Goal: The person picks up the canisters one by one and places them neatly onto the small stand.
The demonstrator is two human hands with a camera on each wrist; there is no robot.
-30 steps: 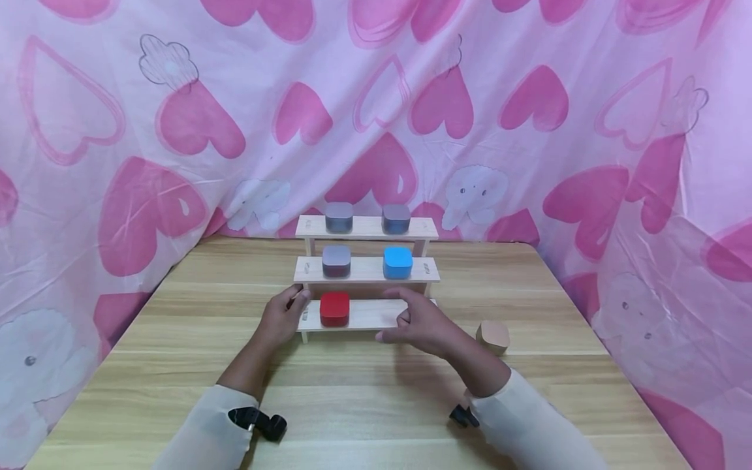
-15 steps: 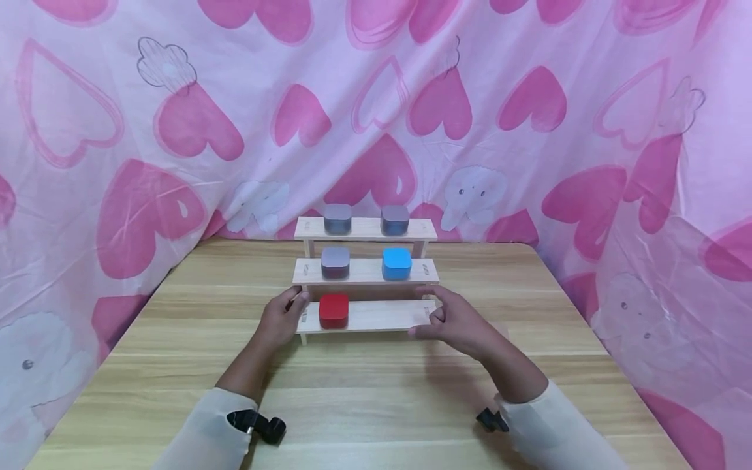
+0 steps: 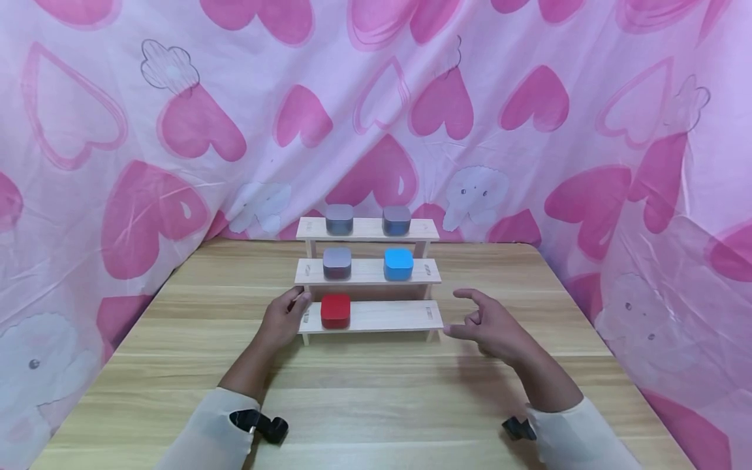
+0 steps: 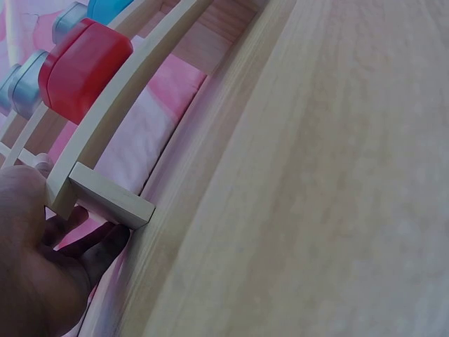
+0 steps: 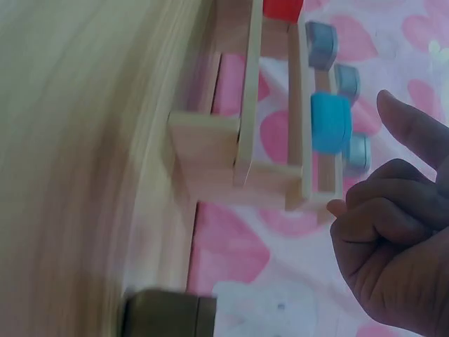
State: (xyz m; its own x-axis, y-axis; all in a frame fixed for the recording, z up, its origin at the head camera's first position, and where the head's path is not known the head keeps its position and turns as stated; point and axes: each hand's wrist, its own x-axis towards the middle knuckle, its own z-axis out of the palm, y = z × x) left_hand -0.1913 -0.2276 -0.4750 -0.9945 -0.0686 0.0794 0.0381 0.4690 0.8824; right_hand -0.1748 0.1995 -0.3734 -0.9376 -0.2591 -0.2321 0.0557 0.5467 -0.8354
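Observation:
A three-step wooden shelf rack (image 3: 388,317) stands on the table. My left hand (image 3: 282,318) holds the left end of its lowest step; the left wrist view shows fingers curled beneath the board by the support leg. A red rounded-square box (image 3: 335,311) sits at the left of that step. On the middle step are a grey box (image 3: 337,263) and a bright blue box (image 3: 398,264). The top step carries two more grey boxes (image 3: 339,220). My right hand (image 3: 490,326) holds nothing just off the rack's right end, thumb and index finger spread, other fingers folded.
A brown block (image 5: 168,313) lies on the table near the right wrist; in the head view the right hand and arm hide it. A pink cloth with hearts (image 3: 376,98) hangs behind the wood-grain table (image 3: 364,405).
My right hand has moved right, from over the lowest step to beyond the rack's right end, covering the brown block in the head view. My left hand and the boxes have stayed put.

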